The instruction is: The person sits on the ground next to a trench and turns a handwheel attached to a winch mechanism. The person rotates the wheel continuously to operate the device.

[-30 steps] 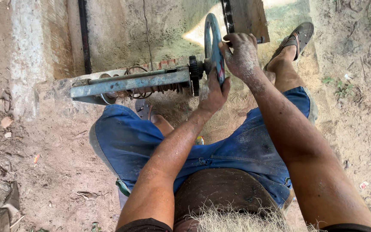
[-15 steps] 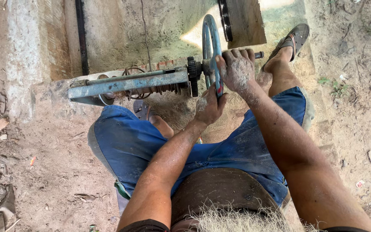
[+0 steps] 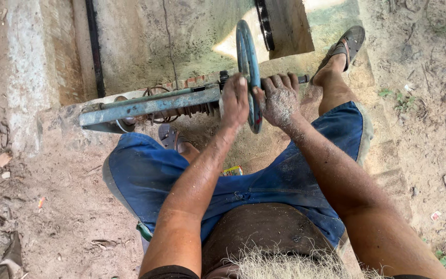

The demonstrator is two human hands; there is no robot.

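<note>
A blue metal handwheel (image 3: 245,51) stands edge-on in front of me, fixed to a horizontal grey-blue metal bar (image 3: 150,106) with a threaded shaft. My left hand (image 3: 235,101) grips the wheel's lower rim from the left side. My right hand (image 3: 281,99) is clenched on the rim from the right, next to the shaft end. Both forearms are dusted with sand. I wear blue shorts, and my sandalled right foot (image 3: 344,46) is stretched out ahead.
A concrete channel (image 3: 181,36) with a dark slot lies beyond the wheel. A pale concrete curb (image 3: 24,77) runs along the left. Sandy ground with litter and small stones surrounds me. A small colourful wrapper (image 3: 232,170) lies between my legs.
Both hands have travelled down the wheel's rim toward me; the right hand dropped from the top of the wheel to its lower part, level with the shaft.
</note>
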